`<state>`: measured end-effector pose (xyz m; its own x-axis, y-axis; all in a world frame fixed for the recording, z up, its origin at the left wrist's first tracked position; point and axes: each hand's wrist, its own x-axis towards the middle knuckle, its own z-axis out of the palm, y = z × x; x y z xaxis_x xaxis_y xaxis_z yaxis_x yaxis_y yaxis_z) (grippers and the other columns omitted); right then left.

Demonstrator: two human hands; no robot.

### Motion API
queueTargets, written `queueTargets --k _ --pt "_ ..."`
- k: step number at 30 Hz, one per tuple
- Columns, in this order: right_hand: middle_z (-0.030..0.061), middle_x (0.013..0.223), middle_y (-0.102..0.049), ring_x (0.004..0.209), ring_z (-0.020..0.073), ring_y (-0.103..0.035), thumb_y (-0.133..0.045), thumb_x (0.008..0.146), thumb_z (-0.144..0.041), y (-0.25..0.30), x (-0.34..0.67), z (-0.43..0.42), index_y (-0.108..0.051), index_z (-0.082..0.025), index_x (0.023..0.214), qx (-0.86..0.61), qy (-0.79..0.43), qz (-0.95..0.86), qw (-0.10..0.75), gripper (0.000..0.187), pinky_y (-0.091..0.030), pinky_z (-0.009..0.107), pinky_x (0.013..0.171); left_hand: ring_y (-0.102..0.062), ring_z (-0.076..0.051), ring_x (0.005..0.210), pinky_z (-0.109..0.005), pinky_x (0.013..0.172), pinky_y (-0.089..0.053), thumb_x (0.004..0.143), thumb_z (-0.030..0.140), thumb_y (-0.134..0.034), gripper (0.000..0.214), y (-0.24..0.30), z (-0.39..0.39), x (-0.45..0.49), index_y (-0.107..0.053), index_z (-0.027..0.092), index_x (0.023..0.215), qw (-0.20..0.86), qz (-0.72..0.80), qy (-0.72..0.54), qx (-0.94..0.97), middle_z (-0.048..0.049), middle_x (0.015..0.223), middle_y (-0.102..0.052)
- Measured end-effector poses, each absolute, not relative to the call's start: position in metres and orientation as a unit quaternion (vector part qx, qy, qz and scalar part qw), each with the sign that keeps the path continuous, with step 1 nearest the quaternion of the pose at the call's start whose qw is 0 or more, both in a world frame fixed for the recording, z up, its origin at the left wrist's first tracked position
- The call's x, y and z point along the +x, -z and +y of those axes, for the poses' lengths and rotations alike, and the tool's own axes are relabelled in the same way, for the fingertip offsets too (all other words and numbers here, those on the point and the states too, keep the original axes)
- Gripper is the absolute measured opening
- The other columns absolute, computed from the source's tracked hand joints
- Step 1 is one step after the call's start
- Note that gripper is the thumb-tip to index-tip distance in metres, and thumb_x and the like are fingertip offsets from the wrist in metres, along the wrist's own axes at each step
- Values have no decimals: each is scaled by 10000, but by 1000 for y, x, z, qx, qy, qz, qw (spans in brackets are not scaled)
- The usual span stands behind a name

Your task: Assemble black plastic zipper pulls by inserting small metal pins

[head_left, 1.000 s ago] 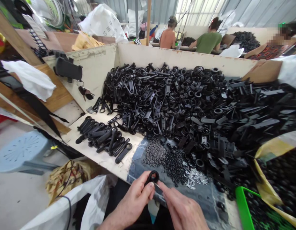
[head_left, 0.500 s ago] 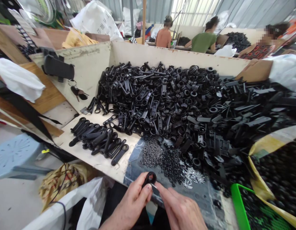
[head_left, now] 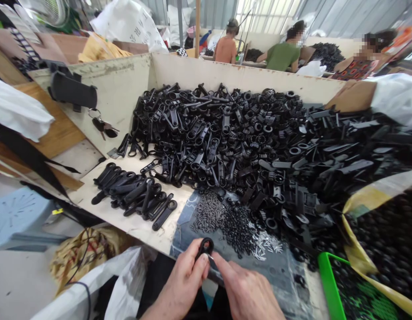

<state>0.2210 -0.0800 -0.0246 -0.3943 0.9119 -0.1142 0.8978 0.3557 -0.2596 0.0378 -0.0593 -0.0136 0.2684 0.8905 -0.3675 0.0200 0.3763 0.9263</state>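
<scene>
My left hand (head_left: 182,280) is closed around a black plastic lever with a ring-shaped end (head_left: 206,246), its thumb pressed just below the ring. Against the same part lie the fingertips of my right hand (head_left: 246,284), bent and held together. A small silvery glint shows between the right fingertips and the ring; what they pinch is mostly hidden. Just beyond my hands lie heaps of small grey pieces (head_left: 209,212), small black pieces (head_left: 238,229) and silver metal pins (head_left: 266,244) on a dark mat (head_left: 189,238).
A large pile of black plastic parts (head_left: 206,133) fills the walled bench. Similar levers (head_left: 134,189) lie grouped at the left. At right stand a green tray (head_left: 327,284) and a yellow-edged sack (head_left: 355,235). Keys (head_left: 106,129) hang on the left wall. Several people (head_left: 282,55) sit beyond.
My right fingertips have moved in closer over the ring end, and less of the silvery pin shows. My left hand keeps its hold. The whole view has shifted slightly.
</scene>
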Motion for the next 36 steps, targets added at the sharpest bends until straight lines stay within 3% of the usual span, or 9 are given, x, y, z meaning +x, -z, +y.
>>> queueTargets --k 12,14,16,18,22,24,26,29,36 --pt "68 831 -810 756 271 -794 -539 874 -48 -42 193 -64 -697 -230 1180 -591 -227 -773 -51 390 -525 261 613 -479 -157 521 -242 510 -396 940 544 -598 381 25 -65 40 -658 239 1159 548 570 -360 495 45 584 -523" --pt "61 835 -801 784 255 -786 -543 917 -81 -42 200 -71 -719 -241 1119 -602 -238 -762 -7 312 -546 261 668 -604 -203 585 -267 581 -480 931 470 -633 317 26 -64 39 -691 256 1158 498 562 -359 554 0 642 -647" --pt "33 886 -790 855 215 -769 -539 973 -134 -37 214 -85 -728 -273 1110 -599 -277 -747 76 272 -558 245 749 -733 -257 799 -273 736 -544 903 371 -679 296 27 -63 34 -725 281 1181 459 531 -364 612 -62 892 -790" --pt "-10 923 -771 855 169 -748 -541 1006 -189 -31 231 -101 -721 -330 1167 -584 -345 -719 149 279 -556 216 767 -756 -278 985 -248 862 -542 861 303 -721 361 25 -60 24 -740 301 1221 446 494 -360 654 -69 1131 -798" --pt "-29 833 -724 636 137 -673 -502 1049 -329 -35 263 -108 -712 -338 1226 -571 -420 -667 230 275 -523 199 581 -762 -269 891 -225 782 -561 757 334 -831 386 7 -50 -1 -781 292 1137 466 535 -356 609 -55 993 -814" --pt "-24 741 -681 625 151 -655 -405 1084 -360 -46 272 -87 -704 -271 1214 -590 -383 -664 255 338 -514 214 573 -684 -189 617 -198 550 -511 757 404 -838 371 -7 -46 -3 -761 254 1088 514 572 -385 510 -18 714 -738" --pt "-2 819 -697 730 162 -674 -370 1084 -300 -57 277 -51 -701 -235 1144 -635 -269 -682 244 343 -522 230 651 -462 -79 405 -150 396 -341 777 472 -816 402 -21 -42 5 -708 213 1065 594 564 -424 387 51 569 -596" --pt "42 924 -734 839 191 -703 -426 1058 -245 -64 273 9 -656 -201 1163 -707 -135 -668 189 256 -511 267 753 -295 4 355 -124 394 -255 739 497 -836 455 -34 -38 31 -650 173 999 683 502 -469 248 95 586 -533" --pt "148 986 -765 904 301 -746 -629 985 -264 -39 241 72 -557 -165 1251 -766 -63 -631 107 292 -494 335 747 -375 -17 409 -146 434 -263 761 516 -831 509 -28 -34 63 -620 184 1083 684 468 -501 249 84 619 -562"
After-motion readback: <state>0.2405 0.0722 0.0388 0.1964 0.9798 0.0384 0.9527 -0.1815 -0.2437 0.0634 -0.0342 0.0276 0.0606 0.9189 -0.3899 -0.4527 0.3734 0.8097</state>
